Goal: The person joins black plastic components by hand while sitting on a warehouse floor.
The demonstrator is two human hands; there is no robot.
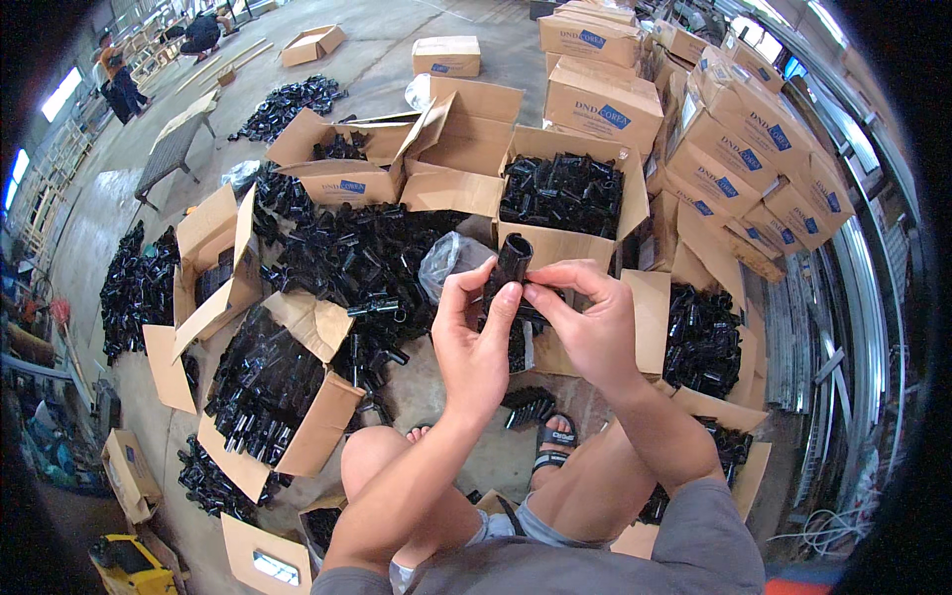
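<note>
Above my knees, both hands are raised around one glossy black tubular fitting (514, 256) with an open round top end. My left hand (474, 342) grips it from the left, with the thumb along its front. From the right, my right hand (587, 319) pinches at its side between thumb and forefinger. Its lower part is hidden behind my fingers. Just beyond my hands lies a clear plastic bag (454, 262). An open carton (567, 240) full of similar black fittings (560, 193) stands behind. Between my feet is a small group of black parts (529, 407).
Loose black fittings form a large heap (347, 253) at left centre. Open cartons of fittings surround me, including one (322, 426) at left and one (702, 337) at right. Stacked cartons (739, 149) and metal profiles (858, 297) stand right. Far left, other people (117, 74) are visible.
</note>
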